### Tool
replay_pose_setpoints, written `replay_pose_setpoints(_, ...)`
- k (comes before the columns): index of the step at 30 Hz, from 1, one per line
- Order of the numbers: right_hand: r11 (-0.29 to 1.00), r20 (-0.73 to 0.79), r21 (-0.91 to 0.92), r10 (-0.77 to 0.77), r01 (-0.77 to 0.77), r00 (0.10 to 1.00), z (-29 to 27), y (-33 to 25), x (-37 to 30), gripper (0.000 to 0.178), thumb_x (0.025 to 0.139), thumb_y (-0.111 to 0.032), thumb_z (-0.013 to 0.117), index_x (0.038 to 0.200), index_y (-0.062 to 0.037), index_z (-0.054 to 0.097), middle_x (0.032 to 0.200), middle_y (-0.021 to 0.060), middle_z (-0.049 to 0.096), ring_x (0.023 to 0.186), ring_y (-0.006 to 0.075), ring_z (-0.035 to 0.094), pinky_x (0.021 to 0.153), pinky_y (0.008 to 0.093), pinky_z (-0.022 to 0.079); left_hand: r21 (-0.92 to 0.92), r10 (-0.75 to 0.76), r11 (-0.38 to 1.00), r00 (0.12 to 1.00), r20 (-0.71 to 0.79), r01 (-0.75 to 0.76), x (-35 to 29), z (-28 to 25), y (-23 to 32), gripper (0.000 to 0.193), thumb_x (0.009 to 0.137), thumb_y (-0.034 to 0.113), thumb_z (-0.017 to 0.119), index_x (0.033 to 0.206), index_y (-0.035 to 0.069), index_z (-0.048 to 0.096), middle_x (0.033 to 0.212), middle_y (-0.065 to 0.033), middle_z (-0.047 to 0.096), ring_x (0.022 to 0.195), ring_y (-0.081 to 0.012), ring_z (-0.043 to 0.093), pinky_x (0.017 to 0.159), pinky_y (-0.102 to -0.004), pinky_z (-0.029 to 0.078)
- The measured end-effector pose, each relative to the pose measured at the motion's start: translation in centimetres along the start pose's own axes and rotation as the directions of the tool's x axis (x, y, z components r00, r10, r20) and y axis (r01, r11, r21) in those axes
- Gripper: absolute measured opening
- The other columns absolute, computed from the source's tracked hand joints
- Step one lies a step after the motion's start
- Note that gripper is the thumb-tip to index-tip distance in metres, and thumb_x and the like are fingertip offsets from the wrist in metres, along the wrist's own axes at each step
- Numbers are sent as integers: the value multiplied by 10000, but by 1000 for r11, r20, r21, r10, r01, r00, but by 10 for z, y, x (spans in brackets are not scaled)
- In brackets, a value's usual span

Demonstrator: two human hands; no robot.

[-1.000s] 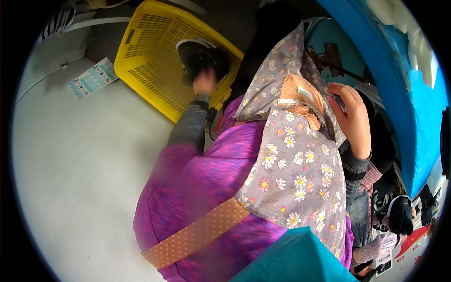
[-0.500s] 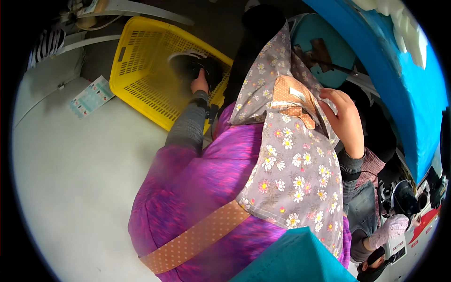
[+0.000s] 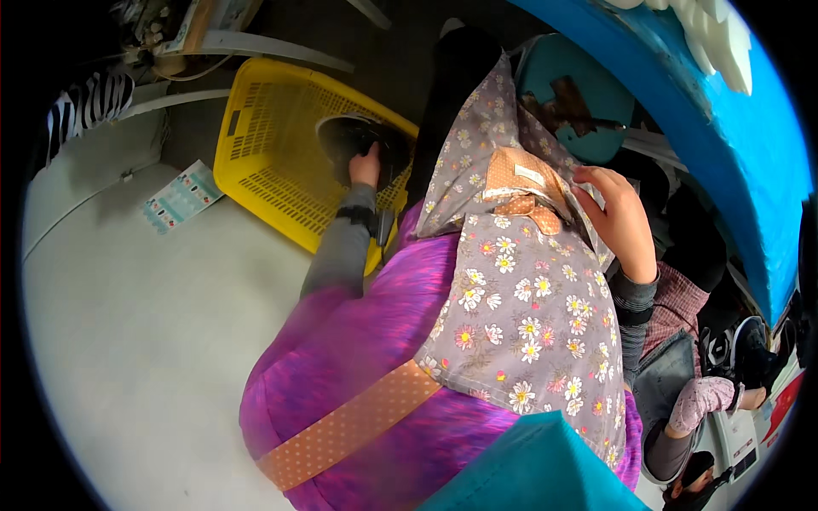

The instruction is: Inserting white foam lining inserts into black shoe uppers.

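Note:
My left hand [image 3: 365, 166] reaches down into a yellow plastic basket [image 3: 249, 162]. Its fingers are closed on what looks like a black shoe [image 3: 345, 140] with a white sole edge; the basket's shaded right end and the hand hide part of it. Close to my lap, my right hand [image 3: 620, 217] hovers by the grey flowered apron [image 3: 545, 298]. Its fingers are loosely curved and apart, with nothing seen in them.
A teal stool seat [image 3: 532, 77] with a brown piece on it stands beyond my knees. The blue table edge [image 3: 724, 162] curves along the right. A printed sheet [image 3: 183, 196] lies left of the basket. At lower right another person's pink sleeve [image 3: 703, 402] shows near a dark shoe [image 3: 751, 351].
The view has shifted a little, so the basket appears lower and farther right. The shoe in my left hand, blurred before, is now steadier. My right hand stays nearly in place.

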State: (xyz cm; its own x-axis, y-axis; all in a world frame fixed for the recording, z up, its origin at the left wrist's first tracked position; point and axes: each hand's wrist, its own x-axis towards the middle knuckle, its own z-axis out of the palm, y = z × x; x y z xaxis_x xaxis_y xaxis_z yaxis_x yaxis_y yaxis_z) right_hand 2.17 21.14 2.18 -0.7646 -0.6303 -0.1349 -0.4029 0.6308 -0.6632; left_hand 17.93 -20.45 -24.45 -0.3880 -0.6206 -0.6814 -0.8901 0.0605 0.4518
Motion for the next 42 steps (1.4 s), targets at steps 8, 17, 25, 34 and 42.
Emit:
replay_pose_setpoints(8, 996, 8, 85, 7, -7, 1000, 7, 6, 3, 158, 856, -88, 681, 984, -4, 646, 988, 166, 677, 951, 372, 627, 814, 408, 502, 38, 71, 997, 732, -677, -61, -34, -25, -91, 509, 872, 245, 697, 1298, 27, 521, 1318, -186, 540, 1122, -334, 553, 912, -441, 470)
replay_pose_setpoints(17, 1000, 69, 8, -21, 20, 997, 9, 2, 6, 181, 866, -89, 684, 1024, -7, 650, 1025, 149, 679, 959, 340, 642, 800, 379, 511, -552, -328, 760, 936, 131, 343, 40, -66, -112, 497, 961, 268, 576, 1393, 32, 502, 1332, -160, 562, 1076, -318, 613, 864, -458, 550)
replay_pose_setpoints(25, 990, 5, 85, -113, 112, 994, 8, 13, 9, 164, 840, -161, 705, 874, -12, 645, 820, 175, 644, 802, 388, 615, 698, 436, 489, -593, -184, 769, 971, 155, 240, 34, -29, -130, 455, 823, 264, 695, 1254, 138, 625, 1166, -58, 651, 967, -215, 626, 734, -383, 531)
replay_pose_setpoints(34, 881, -73, 461, -86, 110, 994, -85, -15, 9, 85, 905, -38, 650, 954, 28, 671, 1006, 115, 721, 923, 205, 685, 816, 308, 528, 157, 274, 962, 794, -542, -224, -72, 20, -29, 589, 786, 443, 765, 1123, -12, 600, 1132, -228, 625, 1028, -405, 593, 868, -483, 463)
replay_pose_setpoints(42, 978, -878, 162, 81, 134, 471, -149, 22, 63, 330, 889, -167, 685, 1185, -43, 604, 1270, 157, 614, 1140, 272, 590, 971, 371, 450, 665, 482, 588, 860, 171, -461, -65, -23, -8, 427, 796, 429, 709, 926, 23, 736, 939, -235, 695, 950, -420, 664, 818, -492, 521)
